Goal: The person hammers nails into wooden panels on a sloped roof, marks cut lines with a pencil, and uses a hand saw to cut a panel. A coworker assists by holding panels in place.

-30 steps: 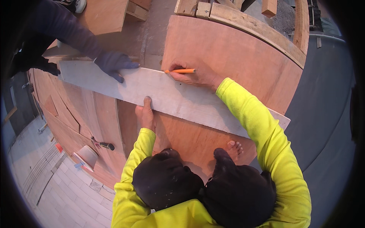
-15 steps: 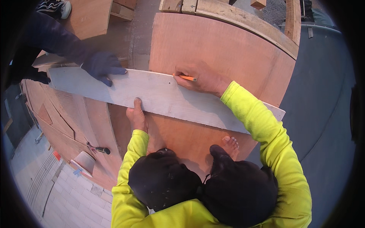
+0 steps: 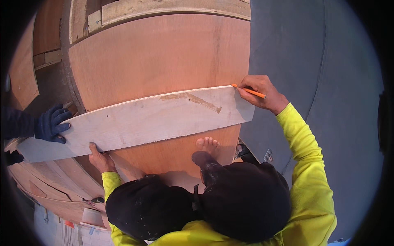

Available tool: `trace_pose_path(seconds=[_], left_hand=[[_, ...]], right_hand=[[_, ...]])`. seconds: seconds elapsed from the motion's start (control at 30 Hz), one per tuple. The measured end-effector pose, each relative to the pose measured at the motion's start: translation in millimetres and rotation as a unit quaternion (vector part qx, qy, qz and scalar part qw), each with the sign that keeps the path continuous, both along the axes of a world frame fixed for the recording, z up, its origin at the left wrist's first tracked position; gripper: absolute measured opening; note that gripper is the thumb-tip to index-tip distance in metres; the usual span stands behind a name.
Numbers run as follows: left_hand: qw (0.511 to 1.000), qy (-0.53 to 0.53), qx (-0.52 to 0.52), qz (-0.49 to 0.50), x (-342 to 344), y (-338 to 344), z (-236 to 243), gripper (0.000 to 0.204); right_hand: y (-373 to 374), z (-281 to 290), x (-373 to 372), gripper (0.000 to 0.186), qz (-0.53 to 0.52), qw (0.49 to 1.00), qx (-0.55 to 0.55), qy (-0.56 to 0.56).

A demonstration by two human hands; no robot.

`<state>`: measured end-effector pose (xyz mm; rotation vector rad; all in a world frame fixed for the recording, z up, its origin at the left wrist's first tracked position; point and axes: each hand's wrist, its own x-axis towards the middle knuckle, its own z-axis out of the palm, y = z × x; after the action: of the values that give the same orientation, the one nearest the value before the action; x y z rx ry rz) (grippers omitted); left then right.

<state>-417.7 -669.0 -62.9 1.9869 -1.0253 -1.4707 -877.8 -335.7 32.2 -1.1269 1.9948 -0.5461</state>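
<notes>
A long white-faced wooden board [image 3: 135, 126] lies across a reddish plywood sheet [image 3: 160, 57]. My right hand [image 3: 262, 92] grips an orange pencil [image 3: 254, 92], its tip at the board's far edge near the right end. At the board's near edge, towards the left, my left hand [image 3: 102, 160] has its thumb on the top face; the other fingers are mostly hidden. A co-worker's dark-gloved hand [image 3: 52, 124] rests at the far edge by the left end, and their other gloved hand [image 3: 14, 157] is at the left tip.
Thick timber [image 3: 172, 9] borders the sheet's far side. To the right stretches a dark grey surface [image 3: 287, 61]. My bare foot [image 3: 208, 144] is on the plywood just below the board. At lower left are a pale bucket-shaped container [image 3: 92, 217] and a dark-handled tool [image 3: 97, 200].
My right hand has moved with the pencil along the far edge to the board's right end. The view has shifted right. My left hand still holds the near edge.
</notes>
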Motion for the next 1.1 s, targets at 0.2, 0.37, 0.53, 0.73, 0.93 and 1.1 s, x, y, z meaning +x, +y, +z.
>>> trace_pose_path(seconds=[0.2, 0.37, 0.53, 0.73, 0.93, 1.1], left_hand=[[1.000, -0.020, 0.005, 0.000, 5, -1, -2, 0.048], [1.000, -0.007, -0.009, -0.010, 2, 0, 0, 0.050], [0.999, -0.024, 0.015, -0.022, 17, -7, -7, 0.051], [1.000, -0.014, 0.002, -0.007, 3, -2, -1, 0.053], [1.000, -0.002, -0.004, -0.003, 9, -4, -6, 0.053], [1.000, -0.004, -0.012, 0.000, 8, -3, -6, 0.054]], right_hand=[[65, 20, -23, 0.009, -0.141, 0.984, 0.079, 0.080], [57, 5, -5, 0.008, -0.128, 0.990, -0.022, 0.050], [70, -16, 3, 0.013, -0.198, 0.963, -0.089, 0.157], [78, -54, 56, 0.025, -0.495, 0.867, -0.058, -0.018], [77, -62, 62, 0.027, -0.537, 0.838, -0.096, -0.033], [76, -62, 60, 0.028, -0.546, 0.830, -0.104, -0.053]])
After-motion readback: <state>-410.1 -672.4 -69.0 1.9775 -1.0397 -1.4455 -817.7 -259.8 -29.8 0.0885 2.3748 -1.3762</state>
